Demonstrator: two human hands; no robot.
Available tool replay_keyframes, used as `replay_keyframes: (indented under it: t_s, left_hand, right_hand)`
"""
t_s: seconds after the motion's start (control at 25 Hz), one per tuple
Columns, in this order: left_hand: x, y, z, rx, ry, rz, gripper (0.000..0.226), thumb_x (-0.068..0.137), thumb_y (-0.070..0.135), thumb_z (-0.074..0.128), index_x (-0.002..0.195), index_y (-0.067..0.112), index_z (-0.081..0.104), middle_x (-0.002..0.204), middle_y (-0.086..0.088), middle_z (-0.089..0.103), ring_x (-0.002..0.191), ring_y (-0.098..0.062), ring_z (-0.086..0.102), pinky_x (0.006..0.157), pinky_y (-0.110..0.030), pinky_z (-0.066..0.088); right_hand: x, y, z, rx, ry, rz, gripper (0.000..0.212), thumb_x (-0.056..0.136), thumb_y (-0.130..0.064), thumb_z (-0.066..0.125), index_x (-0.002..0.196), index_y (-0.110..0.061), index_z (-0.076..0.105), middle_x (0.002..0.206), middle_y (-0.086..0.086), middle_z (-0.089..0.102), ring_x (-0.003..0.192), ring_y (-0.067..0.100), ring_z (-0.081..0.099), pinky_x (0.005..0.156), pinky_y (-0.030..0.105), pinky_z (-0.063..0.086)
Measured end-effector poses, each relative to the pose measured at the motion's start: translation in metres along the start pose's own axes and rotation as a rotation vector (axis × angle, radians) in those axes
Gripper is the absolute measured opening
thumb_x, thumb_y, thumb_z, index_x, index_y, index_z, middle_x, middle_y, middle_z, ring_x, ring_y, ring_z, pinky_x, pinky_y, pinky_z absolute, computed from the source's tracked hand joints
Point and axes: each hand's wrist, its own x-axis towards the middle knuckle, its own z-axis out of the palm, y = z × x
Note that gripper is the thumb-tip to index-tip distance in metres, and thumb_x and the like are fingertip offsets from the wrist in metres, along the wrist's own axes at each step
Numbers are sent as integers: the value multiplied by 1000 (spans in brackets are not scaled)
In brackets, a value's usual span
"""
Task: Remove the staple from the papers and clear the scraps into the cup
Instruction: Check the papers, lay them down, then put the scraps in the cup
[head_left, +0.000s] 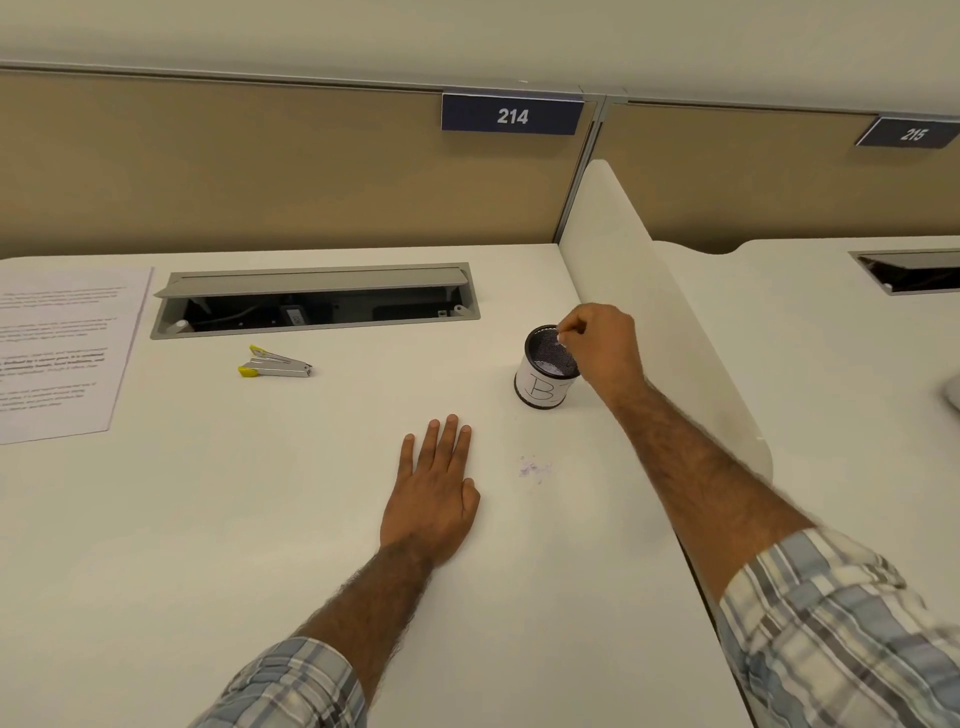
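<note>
A black mesh cup (545, 382) with a white label stands on the white desk (260, 519), right of centre. My right hand (602, 348) hovers over its rim, fingertips pinched on a small white paper scrap. My left hand (434, 499) lies flat on the desk, palm down, fingers apart, holding nothing. A few tiny paper scraps (534, 469) lie between my left hand and the cup. The printed papers (57, 353) lie flat at the far left. A metal staple remover with yellow grips (274, 364) rests on the desk between the papers and the cup.
An open cable tray (317, 304) is sunk into the desk behind the staple remover. A white divider panel (654, 312) rises just right of the cup. A tan partition with a "214" sign (512, 115) closes the back.
</note>
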Motion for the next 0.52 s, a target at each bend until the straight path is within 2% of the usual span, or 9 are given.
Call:
replay_keyframes:
  t_s: [0.12, 0.32, 0.4, 0.52]
  left_hand:
    - [0, 0, -1, -4, -3, 2, 71, 97, 39, 10, 165, 19, -1, 173, -2, -7, 160, -21, -8, 130, -49, -2]
    - [0, 1, -2, -8, -14, 1, 72, 96, 42, 4, 164, 20, -5, 173, -1, -11, 159, -21, -12, 129, -48, -5]
    - [0, 1, -3, -7, -13, 2, 72, 96, 41, 5, 164, 20, -5, 173, -1, -11, 159, -21, -12, 129, -48, -5]
    - [0, 0, -2, -4, -14, 5, 72, 97, 41, 5, 164, 20, -5, 173, -1, -12, 159, -21, -13, 129, -47, -6]
  right_hand:
    - [3, 2, 7, -228, -109, -51, 21, 89, -1, 57, 92, -11, 74, 98, 7, 74, 87, 23, 67, 73, 28, 53]
    - [2, 3, 10, -328, -137, -84, 26, 89, 3, 56, 105, -11, 72, 109, 10, 71, 95, 28, 66, 80, 36, 56]
    - [3, 4, 11, -314, -97, -85, 30, 87, 7, 53, 101, -12, 72, 106, 9, 72, 92, 26, 66, 79, 39, 57]
    - [3, 2, 9, -265, -40, -88, 30, 85, 9, 50, 91, -11, 71, 99, 7, 70, 84, 23, 64, 72, 35, 56]
